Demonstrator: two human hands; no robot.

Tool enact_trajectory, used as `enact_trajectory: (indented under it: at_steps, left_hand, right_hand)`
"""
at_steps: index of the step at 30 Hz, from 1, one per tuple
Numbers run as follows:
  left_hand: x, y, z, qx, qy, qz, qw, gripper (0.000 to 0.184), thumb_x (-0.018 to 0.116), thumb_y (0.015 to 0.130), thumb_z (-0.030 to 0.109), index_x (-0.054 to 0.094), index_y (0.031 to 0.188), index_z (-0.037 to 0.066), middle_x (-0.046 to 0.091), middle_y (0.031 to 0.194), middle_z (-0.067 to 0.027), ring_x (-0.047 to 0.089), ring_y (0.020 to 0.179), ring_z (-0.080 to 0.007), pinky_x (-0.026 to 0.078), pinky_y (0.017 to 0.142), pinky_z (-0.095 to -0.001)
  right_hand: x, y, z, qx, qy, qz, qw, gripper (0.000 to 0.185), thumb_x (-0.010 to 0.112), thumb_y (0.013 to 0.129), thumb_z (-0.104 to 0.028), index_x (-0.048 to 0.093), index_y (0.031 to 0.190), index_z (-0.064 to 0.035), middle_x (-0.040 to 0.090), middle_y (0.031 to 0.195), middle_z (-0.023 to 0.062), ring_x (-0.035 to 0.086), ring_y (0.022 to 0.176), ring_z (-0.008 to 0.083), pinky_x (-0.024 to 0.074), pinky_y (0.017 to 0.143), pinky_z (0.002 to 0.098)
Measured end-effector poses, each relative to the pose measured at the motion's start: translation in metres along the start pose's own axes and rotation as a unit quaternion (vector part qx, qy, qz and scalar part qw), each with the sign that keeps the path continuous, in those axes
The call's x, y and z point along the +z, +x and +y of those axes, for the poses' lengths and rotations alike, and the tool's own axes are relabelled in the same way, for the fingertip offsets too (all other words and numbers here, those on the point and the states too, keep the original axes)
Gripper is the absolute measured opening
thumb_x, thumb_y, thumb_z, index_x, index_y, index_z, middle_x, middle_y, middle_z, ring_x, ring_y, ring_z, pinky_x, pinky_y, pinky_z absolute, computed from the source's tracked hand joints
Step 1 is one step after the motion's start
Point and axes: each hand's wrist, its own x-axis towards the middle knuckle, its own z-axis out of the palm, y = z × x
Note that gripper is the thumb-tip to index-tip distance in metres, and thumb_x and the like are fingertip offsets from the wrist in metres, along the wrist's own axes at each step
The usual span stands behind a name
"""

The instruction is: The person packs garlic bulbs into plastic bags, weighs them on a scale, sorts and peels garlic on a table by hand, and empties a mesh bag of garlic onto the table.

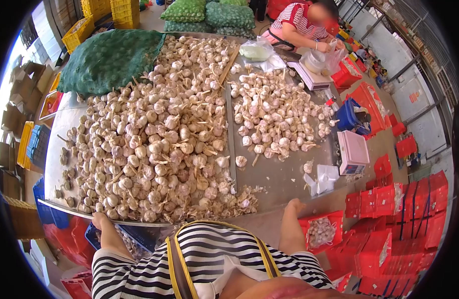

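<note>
A large heap of garlic bulbs covers the left part of the metal table, with a smaller pile of bulbs to its right. My left hand is at the table's front edge, below the heap; its fingers are too small to make out. My right hand is by the front edge further right, near a red box of garlic; what its fingers do is unclear. Loose skins and stems lie between the hands. A wooden strip lies between the piles.
A green net sack lies at the back left. Scales and plastic bags are on the right. Across the table a co-worker handles a clear bag. Red boxes stack at the right; a blue crate stands below the front edge.
</note>
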Motion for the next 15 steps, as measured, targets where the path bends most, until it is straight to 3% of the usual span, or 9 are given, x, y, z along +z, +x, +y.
enact_trajectory:
  at_steps: [1,2,4,7,9,10,12,15]
  left_hand:
    - [-0.002,-0.005,0.003,0.003,0.001,0.003,1.0,0.058,0.039,0.091,0.041,0.06,0.111,-0.009,0.06,0.114,-0.025,0.057,0.108,-0.0383,0.043,0.093,-0.0437]
    - [-0.004,-0.007,0.004,0.007,0.003,0.007,1.0,0.058,0.039,0.091,0.041,0.06,0.111,-0.009,0.06,0.114,-0.0251,0.057,0.107,-0.0385,0.043,0.093,-0.0437]
    - [-0.003,-0.004,0.002,0.013,0.009,0.002,1.0,0.058,0.039,0.091,0.041,0.06,0.111,-0.009,0.061,0.113,-0.025,0.057,0.107,-0.0384,0.043,0.093,-0.0439]
    - [-0.009,-0.019,0.007,0.013,-0.024,0.0,1.0,0.057,0.038,0.091,0.04,0.06,0.11,-0.01,0.061,0.112,-0.0249,0.057,0.107,-0.0381,0.043,0.093,-0.0439]
    - [-0.02,-0.035,0.015,0.002,-0.043,-0.023,0.999,0.057,0.038,0.091,0.039,0.06,0.111,-0.01,0.061,0.112,-0.0247,0.057,0.107,-0.0378,0.042,0.093,-0.0439]
    - [-0.016,-0.03,0.013,0.002,-0.042,-0.023,0.999,0.057,0.038,0.091,0.039,0.06,0.111,-0.01,0.061,0.112,-0.0247,0.057,0.107,-0.0378,0.042,0.093,-0.0439]
    - [-0.007,-0.014,0.006,0.018,0.006,0.003,1.0,0.057,0.039,0.091,0.039,0.059,0.112,-0.009,0.061,0.114,-0.0244,0.057,0.108,-0.0373,0.043,0.093,-0.0438]
    - [-0.012,-0.021,0.011,-0.008,-0.004,-0.005,1.0,0.058,0.039,0.091,0.04,0.059,0.113,-0.009,0.06,0.116,-0.0241,0.057,0.109,-0.037,0.043,0.094,-0.0432]
  right_hand:
    - [-0.016,-0.014,-0.013,-0.004,0.002,-0.001,1.0,0.05,0.039,0.083,-0.007,0.03,0.132,0.0017,0.045,0.13,0.0302,0.052,0.114,0.0428,0.0437,0.097,0.049]
    - [-0.062,-0.059,-0.045,0.036,0.036,-0.064,0.997,0.05,0.04,0.083,-0.006,0.032,0.131,0.002,0.045,0.129,0.0302,0.053,0.113,0.0431,0.0438,0.097,0.0491]
    - [-0.079,-0.077,-0.058,0.073,0.07,-0.129,0.986,0.049,0.041,0.083,-0.006,0.033,0.131,0.0023,0.046,0.129,0.0301,0.053,0.113,0.0434,0.044,0.096,0.0491]
    - [-0.036,-0.038,-0.028,0.042,0.021,-0.063,0.997,0.05,0.042,0.083,-0.006,0.031,0.132,0.0011,0.046,0.129,0.03,0.053,0.113,0.0436,0.044,0.096,0.0493]
    - [-0.019,-0.023,-0.016,0.027,0.033,0.009,0.999,0.05,0.048,0.076,-0.008,0.044,0.126,0.0007,0.056,0.119,0.0268,0.064,0.096,0.0357,0.0525,0.08,0.0433]
    - [-0.031,-0.034,-0.024,0.027,0.032,0.009,0.999,0.05,0.048,0.076,-0.008,0.044,0.126,0.0007,0.056,0.119,0.0268,0.064,0.096,0.0357,0.0525,0.08,0.0433]
    - [-0.084,-0.09,-0.062,0.014,0.13,-0.063,0.989,0.046,0.045,0.078,-0.001,0.042,0.122,0.0106,0.05,0.125,0.03,0.055,0.111,0.0407,0.0451,0.095,0.0431]
    - [-0.067,-0.072,-0.051,0.029,0.15,-0.051,0.987,0.045,0.046,0.075,0.002,0.044,0.118,0.0143,0.051,0.125,0.0298,0.055,0.111,0.0393,0.0451,0.094,0.0406]
